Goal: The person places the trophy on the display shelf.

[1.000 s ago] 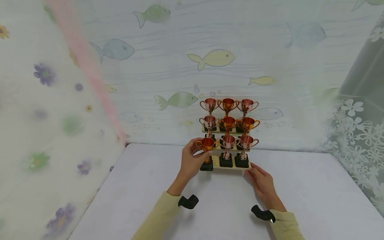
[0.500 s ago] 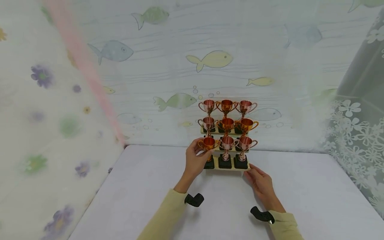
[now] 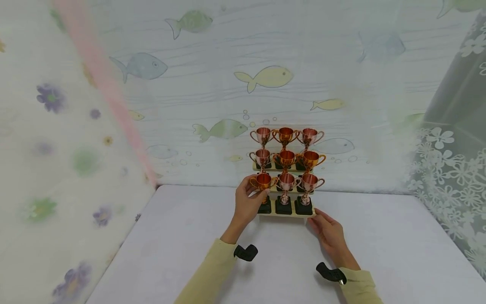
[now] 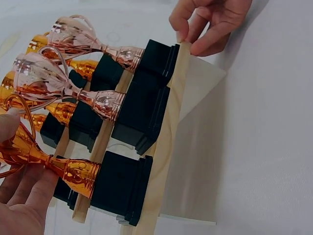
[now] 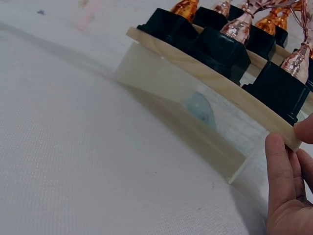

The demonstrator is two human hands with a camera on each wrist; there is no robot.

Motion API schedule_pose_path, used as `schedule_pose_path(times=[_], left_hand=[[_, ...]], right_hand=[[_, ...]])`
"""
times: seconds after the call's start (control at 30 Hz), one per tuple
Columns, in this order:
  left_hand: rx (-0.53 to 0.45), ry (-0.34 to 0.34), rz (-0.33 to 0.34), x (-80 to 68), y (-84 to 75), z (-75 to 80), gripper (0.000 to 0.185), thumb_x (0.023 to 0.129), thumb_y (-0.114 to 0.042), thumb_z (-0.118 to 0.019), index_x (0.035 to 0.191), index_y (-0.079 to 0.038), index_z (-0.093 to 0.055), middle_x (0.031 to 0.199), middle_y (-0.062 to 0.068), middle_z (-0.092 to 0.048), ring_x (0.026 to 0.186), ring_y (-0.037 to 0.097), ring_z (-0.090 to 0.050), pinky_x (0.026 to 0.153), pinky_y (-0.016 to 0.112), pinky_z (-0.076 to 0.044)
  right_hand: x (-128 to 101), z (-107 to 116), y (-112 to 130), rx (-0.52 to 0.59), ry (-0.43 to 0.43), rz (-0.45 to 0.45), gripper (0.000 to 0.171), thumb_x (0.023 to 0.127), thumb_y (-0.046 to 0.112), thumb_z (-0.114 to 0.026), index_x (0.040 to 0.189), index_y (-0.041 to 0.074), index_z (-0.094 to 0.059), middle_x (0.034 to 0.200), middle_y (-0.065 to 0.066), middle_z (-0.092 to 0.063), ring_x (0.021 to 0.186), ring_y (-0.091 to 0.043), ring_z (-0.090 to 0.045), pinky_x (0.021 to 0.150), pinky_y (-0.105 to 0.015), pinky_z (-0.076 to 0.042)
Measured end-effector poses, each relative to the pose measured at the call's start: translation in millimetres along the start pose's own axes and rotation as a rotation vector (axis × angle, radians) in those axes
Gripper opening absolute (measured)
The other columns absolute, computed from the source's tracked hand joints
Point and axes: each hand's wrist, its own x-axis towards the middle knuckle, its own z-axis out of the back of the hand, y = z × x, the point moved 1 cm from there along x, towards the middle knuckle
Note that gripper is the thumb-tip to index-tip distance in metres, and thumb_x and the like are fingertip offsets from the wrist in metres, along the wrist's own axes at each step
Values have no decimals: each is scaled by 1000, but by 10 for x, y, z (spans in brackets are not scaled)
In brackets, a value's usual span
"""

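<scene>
Here I am pinching the stem of the shiny orange trophy (image 3: 262, 182) with my left hand (image 3: 246, 205), settling its black square base squarely on the wooden stand (image 3: 285, 214)'s lowest step, while my right hand (image 3: 331, 233) is pinching that step's near corner, steadying it.

A white table (image 3: 182, 245) carries a stepped wooden stand (image 3: 285, 214) of small trophies near its back edge
</scene>
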Motion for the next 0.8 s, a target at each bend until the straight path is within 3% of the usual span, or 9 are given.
schedule_pose_path(times=[0.3,0.57,0.67,0.8], left_hand=[[-19,18,5,-55,98,70,69,84,7,-78,145,1,-45,135,23,-57,121,39,-59,106,49,-51],[153,23,27,-197,169,226,77,87,-7,-79,153,-8,-38,144,19,-50,133,34,-52,114,51,-44],[302,40,-32,-249,223,303,74,90,-9,-76,153,-6,-37,146,19,-50,135,34,-49,115,53,-42],[585,64,-100,-335,277,455,68,92,-12,-73,152,-5,-41,150,16,-49,140,33,-44,116,53,-40]], right_hand=[[9,-19,-18,5,13,-5,59,104,6,-53,157,-3,-29,112,8,-62,102,-2,-67,102,-22,-51],[26,22,4,-25,10,-7,57,104,7,-53,155,-3,-32,108,10,-63,100,-1,-66,101,-21,-52],[28,76,44,-147,29,4,54,105,10,-51,155,-4,-33,123,1,-62,100,2,-65,99,-20,-53],[-29,170,154,-524,66,103,50,109,18,-45,153,-5,-38,147,-19,-50,107,-5,-65,95,-20,-55]])
